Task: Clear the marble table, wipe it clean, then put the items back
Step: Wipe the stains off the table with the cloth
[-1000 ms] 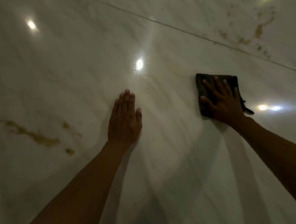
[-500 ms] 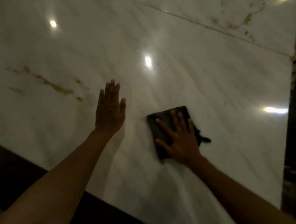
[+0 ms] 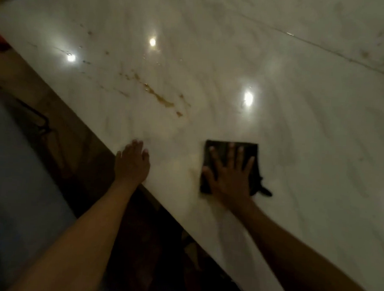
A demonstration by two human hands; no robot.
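A: Two hands down: right hand [image 3: 230,176], grip spread flat, presses the dark cloth [image 3: 231,147] near the surface's [image 3: 298,128] six-o'clock edge; left hand [image 3: 132,162], fingers straight, braces at nine.

B: Risk?

A: Brown marks [image 3: 160,97] at eleven could get missed.

Right hand [image 3: 229,178] presses dark cloth [image 3: 230,151] flat on marble table [image 3: 213,68].

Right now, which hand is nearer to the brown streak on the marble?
Left. The left hand rests flat just below the brown streak, near the table's edge; the right hand presses the dark cloth farther to the streak's right.
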